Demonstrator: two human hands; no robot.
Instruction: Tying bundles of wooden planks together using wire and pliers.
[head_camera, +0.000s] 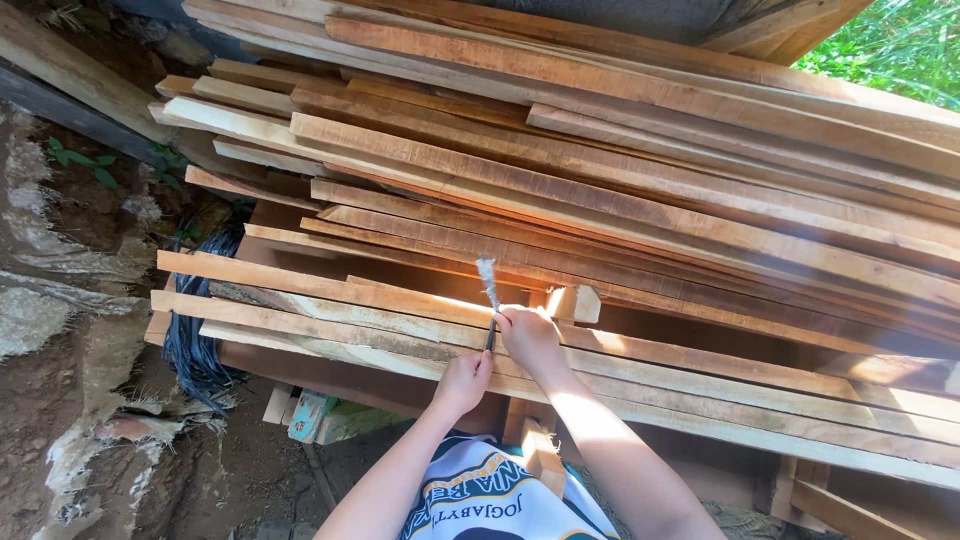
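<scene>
Right hand (528, 335) pinches brush (488, 290) upright; left hand (463, 380) fisted just below on its handle. Risk: loose planks (640, 200) above could slide; splinters.

We see the right hand (528, 335) gripping a thin dark stick with a frayed whitish tip (488, 290), held upright against a stack of rough wooden planks (620, 200); the left hand (463, 382) touches the stick's lower end just beside it.

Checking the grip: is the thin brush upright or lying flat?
Upright: the thin dark-handled brush has pale bristles pointing up, above both hands.
</scene>
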